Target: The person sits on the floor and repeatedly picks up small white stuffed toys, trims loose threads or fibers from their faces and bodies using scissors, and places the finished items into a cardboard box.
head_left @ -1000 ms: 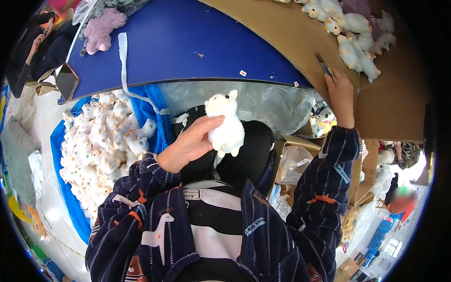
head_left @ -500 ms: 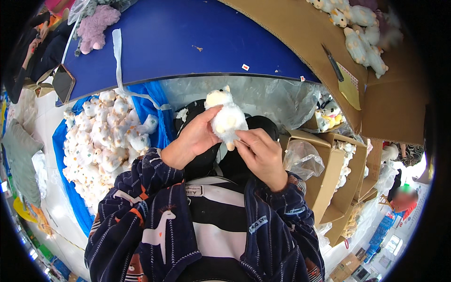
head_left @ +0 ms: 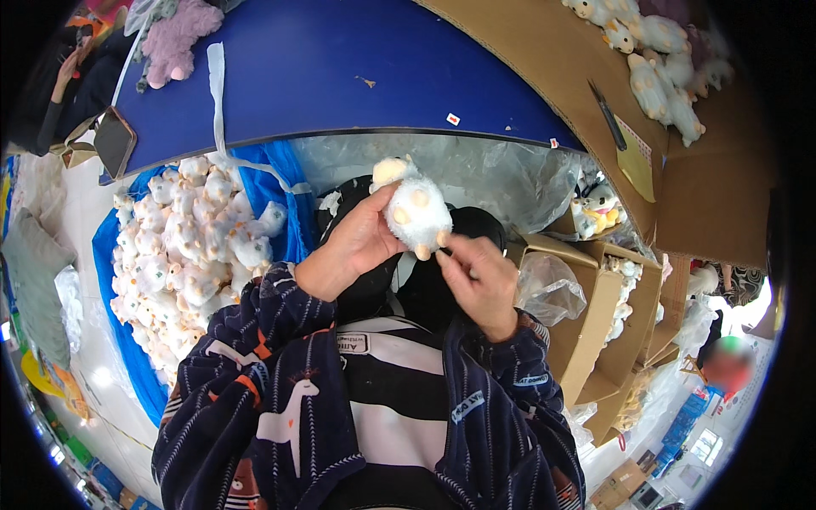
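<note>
A purple plush (head_left: 181, 42) is laid on a blue table (head_left: 340, 85), a phone (head_left: 115, 142) set at its left edge. Far left, a grey cushion (head_left: 38, 280) is seen; at right, cardboard boxes (head_left: 590, 340).

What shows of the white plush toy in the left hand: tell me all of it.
The plush toy has a round, fluffy, soft-looking white body, a cream-toned head and four stubby, pale-tan feet. Its underside faces the camera, its head pointing away from the person and slightly left. The left hand grips it near the neck, thumb across the front; the right hand has its fingertips at a lower foot, unclear whether pinching it. It is held over the person's knees, short of the blue table.
</note>
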A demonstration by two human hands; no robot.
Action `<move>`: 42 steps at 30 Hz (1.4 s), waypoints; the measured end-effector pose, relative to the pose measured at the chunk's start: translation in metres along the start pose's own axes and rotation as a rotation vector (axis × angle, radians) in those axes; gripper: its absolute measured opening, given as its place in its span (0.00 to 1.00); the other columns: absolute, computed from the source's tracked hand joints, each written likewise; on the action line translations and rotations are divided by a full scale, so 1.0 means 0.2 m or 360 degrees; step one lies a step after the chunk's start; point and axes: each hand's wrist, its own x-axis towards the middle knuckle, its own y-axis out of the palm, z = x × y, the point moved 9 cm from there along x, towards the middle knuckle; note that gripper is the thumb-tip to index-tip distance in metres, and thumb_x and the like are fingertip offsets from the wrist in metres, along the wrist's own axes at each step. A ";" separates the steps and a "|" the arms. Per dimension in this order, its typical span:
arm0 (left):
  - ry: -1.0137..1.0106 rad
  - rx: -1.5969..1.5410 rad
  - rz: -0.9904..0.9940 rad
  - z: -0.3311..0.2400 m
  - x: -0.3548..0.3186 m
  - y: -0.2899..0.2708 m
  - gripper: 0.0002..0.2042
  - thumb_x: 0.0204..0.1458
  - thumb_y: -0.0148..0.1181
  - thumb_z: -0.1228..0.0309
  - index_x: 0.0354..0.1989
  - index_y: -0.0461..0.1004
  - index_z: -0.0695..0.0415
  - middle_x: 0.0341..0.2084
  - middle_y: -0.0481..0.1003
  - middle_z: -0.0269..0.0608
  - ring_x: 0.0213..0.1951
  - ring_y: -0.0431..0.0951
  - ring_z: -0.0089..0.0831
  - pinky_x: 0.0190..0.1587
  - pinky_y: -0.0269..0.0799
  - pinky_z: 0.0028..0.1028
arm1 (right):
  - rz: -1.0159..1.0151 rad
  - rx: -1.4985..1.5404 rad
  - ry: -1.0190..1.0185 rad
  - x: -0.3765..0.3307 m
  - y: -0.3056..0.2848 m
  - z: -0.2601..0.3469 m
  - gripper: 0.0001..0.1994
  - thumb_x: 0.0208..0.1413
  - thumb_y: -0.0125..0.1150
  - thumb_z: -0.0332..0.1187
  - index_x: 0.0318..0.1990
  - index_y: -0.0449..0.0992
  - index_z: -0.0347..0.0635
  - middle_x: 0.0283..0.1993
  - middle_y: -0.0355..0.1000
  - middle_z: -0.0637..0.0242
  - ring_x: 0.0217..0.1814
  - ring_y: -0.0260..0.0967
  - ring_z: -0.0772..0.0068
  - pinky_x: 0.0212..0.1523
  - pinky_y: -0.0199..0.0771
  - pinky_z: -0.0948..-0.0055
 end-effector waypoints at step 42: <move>0.0433 0.0404 0.0211 -0.18 -0.11 0.04 0.18 0.56 0.50 0.71 0.54 0.59 0.62 0.49 0.67 0.43 0.52 0.68 0.34 0.54 0.67 0.36 | -0.0103 0.0186 0.0159 -0.05 0.04 -0.08 0.11 0.39 0.63 0.20 0.33 0.73 0.40 0.37 0.69 0.62 0.23 0.68 0.72 0.23 0.69 0.78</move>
